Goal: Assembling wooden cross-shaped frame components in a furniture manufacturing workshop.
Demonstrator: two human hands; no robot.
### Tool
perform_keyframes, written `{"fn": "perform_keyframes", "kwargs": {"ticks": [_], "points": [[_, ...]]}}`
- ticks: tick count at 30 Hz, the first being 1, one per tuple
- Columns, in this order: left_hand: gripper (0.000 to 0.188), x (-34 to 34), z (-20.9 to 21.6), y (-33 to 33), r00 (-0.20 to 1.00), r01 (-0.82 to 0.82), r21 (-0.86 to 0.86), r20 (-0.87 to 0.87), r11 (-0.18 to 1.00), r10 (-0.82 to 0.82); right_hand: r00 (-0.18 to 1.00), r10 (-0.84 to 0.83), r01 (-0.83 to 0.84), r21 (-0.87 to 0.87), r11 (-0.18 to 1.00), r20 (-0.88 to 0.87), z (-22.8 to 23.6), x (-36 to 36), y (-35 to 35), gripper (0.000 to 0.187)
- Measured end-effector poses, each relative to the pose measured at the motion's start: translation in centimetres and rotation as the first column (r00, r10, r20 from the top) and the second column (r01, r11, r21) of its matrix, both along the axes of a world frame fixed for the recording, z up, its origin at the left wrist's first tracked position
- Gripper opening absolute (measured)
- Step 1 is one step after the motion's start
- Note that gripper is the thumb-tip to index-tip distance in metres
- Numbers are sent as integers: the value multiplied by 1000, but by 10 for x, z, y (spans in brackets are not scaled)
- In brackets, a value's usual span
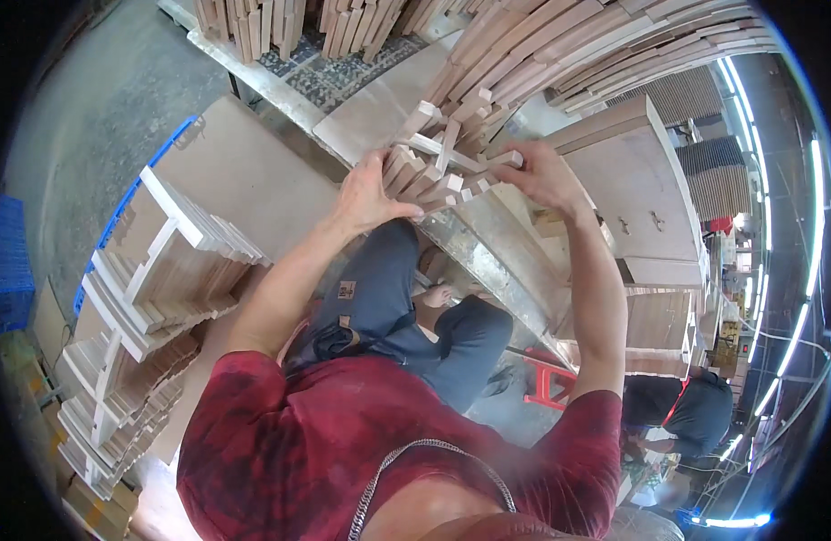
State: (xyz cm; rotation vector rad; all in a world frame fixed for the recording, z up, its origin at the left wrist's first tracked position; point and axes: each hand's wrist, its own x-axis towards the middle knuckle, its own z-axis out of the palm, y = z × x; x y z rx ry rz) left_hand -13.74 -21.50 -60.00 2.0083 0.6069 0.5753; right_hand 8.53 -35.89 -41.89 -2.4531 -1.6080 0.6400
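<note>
Short, pale wooden strips (422, 178) lie bunched at the near edge of the workbench, their square ends facing me. Against the left side of this bunch, my left hand (366, 194) is closed, the thumb stretched along its near end. My right hand (543, 176) is closed at the right side, fingers round the end of a wooden strip (507, 160). Between the hands, a few strips (449, 144) lie crossed at angles over the others. The undersides of the strips and some of my fingertips are hidden.
Long wooden strips (560, 45) are piled beyond my hands. Stacked notched wooden pieces (176, 261) stand at left beside a brown board (244, 153). A large panel stack (627, 180) is on the right. Below the bench edge sits a red stool (549, 383); another person (686, 406) bends at lower right.
</note>
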Motion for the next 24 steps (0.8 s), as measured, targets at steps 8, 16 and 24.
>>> {"fn": "perform_keyframes", "kwargs": {"ticks": [8,16,24], "points": [[116,9,-2,-24,974,-104,67,208,992,88,986,-132,154,261,953,-102,-18,-10,-8,38],[110,18,-17,-20,968,-134,188,235,973,88,960,-214,139,358,923,181,-48,-8,-3,44],[103,20,-20,-25,968,-163,286,231,944,97,907,-374,323,250,913,194,-45,-17,11,50]]}}
